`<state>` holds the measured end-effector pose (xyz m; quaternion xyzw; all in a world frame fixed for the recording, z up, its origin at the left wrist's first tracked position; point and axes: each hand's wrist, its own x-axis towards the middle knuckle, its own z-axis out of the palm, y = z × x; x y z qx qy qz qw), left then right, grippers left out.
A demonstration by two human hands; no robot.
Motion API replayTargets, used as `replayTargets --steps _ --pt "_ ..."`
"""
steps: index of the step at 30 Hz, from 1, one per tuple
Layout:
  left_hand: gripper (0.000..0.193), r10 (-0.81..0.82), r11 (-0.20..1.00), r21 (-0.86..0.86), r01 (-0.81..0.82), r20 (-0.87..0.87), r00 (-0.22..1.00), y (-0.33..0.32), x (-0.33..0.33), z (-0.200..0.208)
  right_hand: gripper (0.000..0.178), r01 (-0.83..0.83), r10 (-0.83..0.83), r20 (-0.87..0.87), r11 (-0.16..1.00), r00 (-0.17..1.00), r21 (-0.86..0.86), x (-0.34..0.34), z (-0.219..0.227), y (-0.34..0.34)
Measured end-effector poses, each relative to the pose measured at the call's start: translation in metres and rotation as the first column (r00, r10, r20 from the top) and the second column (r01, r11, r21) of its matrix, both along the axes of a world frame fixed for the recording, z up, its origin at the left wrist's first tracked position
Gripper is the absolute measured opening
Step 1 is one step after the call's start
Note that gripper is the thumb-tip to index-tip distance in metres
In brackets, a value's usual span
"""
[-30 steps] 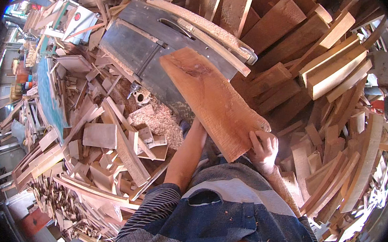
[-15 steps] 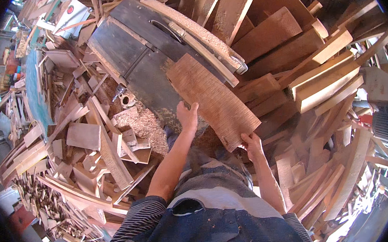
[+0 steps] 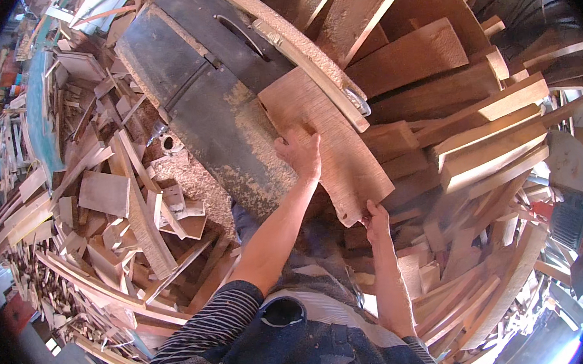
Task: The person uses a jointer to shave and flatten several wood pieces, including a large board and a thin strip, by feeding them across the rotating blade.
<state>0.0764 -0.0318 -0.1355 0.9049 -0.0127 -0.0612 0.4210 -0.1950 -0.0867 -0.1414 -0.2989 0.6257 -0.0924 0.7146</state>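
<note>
A broad brown wooden board (image 3: 348,156) lies slanted on the dark, sawdust-strewn top of a machine table (image 3: 196,128), its near end jutting past the table. My left hand (image 3: 301,157) rests on the board near its left edge, thumb and fingers spread. At the near right corner, my right hand (image 3: 377,221) grips the board's end, with some of its fingers hidden underneath. Along the board's right side runs a long wooden rail (image 3: 309,69) fixed on the table. A curved slot (image 3: 241,37) opens in the tabletop beyond the board.
Thick planks (image 3: 428,80) are stacked at the right of the table. Offcuts (image 3: 109,194) heap up on the left, beside a pile of sawdust (image 3: 191,184). A motor (image 3: 569,222) stands at the far right, among more timber pieces.
My left hand has moved from the board's left edge onto its upper face, and its fingers have spread. My right hand still holds the near corner. The view has shifted slightly.
</note>
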Motion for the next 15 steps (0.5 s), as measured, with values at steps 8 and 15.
replayTargets --steps 8,15 --pt "0.073 0.065 0.998 0.020 -0.064 -0.031 0.997 -0.022 0.010 -0.001 0.046 -0.255 0.250 -0.119 0.966 0.961 -0.036 0.000 -0.020 -0.047" --pt "0.077 0.076 0.997 0.037 -0.073 -0.081 0.994 -0.018 0.019 0.003 0.055 -0.707 0.478 -0.575 0.651 0.664 -0.276 0.009 0.011 -0.058"
